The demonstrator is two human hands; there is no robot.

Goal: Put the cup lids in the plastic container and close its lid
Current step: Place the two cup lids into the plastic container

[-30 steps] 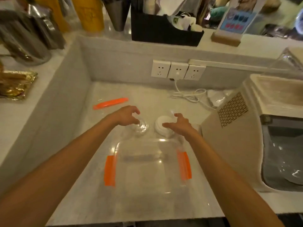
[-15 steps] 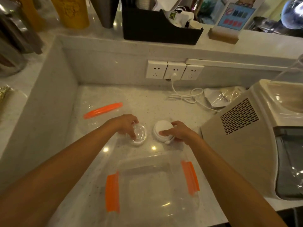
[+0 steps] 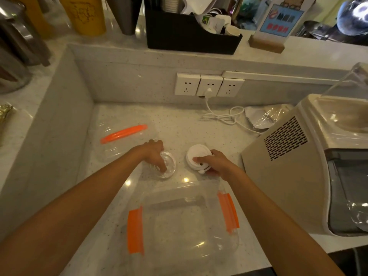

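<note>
On the pale speckled stone counter [image 3: 179, 120], a clear plastic container with orange side clasps [image 3: 185, 222] stands open nearest the person, empty. Just beyond its far rim lie two cup lids, set apart from each other. The left hand [image 3: 153, 154] curls over the clear round plastic cup lid [image 3: 167, 166], fingertips [image 3: 162, 168] pressed down on its top with the thumb hidden, so whether it is gripped cannot be told. The right hand [image 3: 215, 164] pinches the white round cup lid [image 3: 197, 158] at its near edge, thumb on top and fingers under its right side. Farther left on the counter, well apart from both hands, lies the clear container lid with an orange clasp [image 3: 123, 136].
</note>
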